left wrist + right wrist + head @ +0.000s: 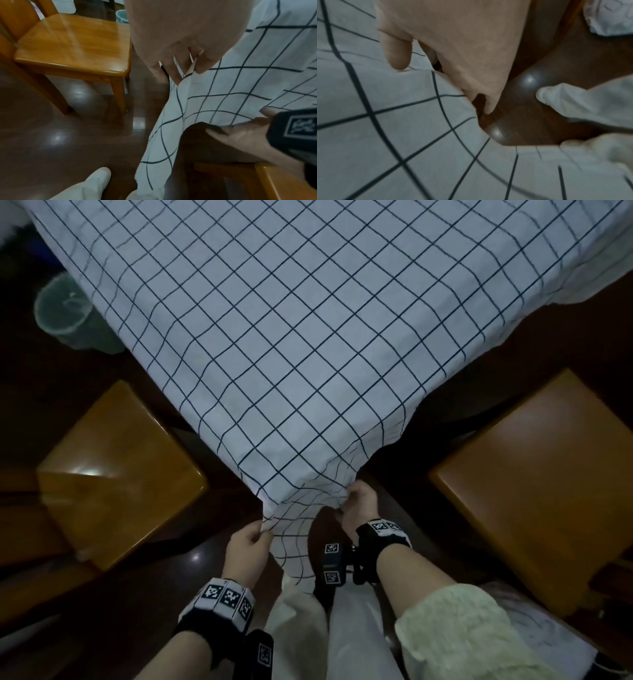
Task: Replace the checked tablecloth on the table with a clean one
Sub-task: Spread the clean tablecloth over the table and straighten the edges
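A white tablecloth with a dark grid (274, 337) covers the whole table and hangs over its near corner. My left hand (247, 546) pinches the hanging edge at the left of that corner; the left wrist view shows the left hand (180, 60) with its fingers curled into the fold of the tablecloth (223, 88). My right hand (359, 505) grips the bunched cloth on the right side of the corner. In the right wrist view the right hand (453, 60) has its thumb on top of the tablecloth (385, 128) and its fingers under the edge.
A wooden chair (113, 474) stands left of the corner and another wooden chair (541, 484) to the right. A pale green bin (65, 313) sits on the dark glossy floor (51, 142) at far left. White crumpled cloth (611, 17) lies at my right.
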